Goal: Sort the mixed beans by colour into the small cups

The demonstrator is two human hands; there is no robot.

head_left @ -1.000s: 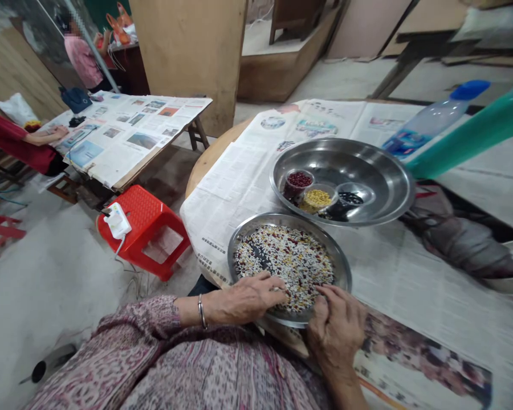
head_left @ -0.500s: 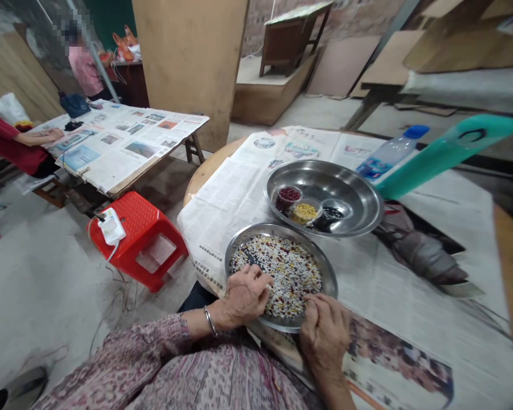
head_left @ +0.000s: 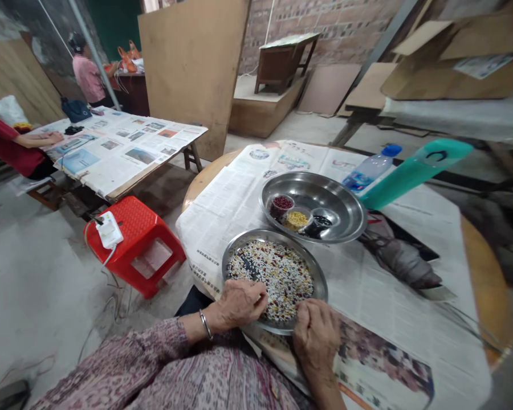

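Note:
A round steel plate [head_left: 273, 232] holds a mix of white, red and dark beans [head_left: 273, 279] spread across it. My left hand [head_left: 239, 304], with a metal bangle on the wrist, rests at the plate's near left side, fingers curled into the beans. My right hand [head_left: 316, 333] sits at the near right rim, its fingertips bent down among the beans. Beyond the plate stands a wide steel basin [head_left: 325, 191]. Inside it are small cups of red beans [head_left: 281, 206], yellow grains [head_left: 297, 220] and black beans [head_left: 318, 226].
Newspaper [head_left: 222, 199] covers the round wooden table. A plastic bottle [head_left: 370, 171] and a teal object [head_left: 414, 173] lie beyond the basin. A red stool [head_left: 132, 245] with a white power strip stands left. A co-worker's red sleeve [head_left: 25, 142] shows at another newspaper-covered table.
The whole view has shifted as my head moved, so the table sits lower and more to the left. Both hands stay at the plate's near edge.

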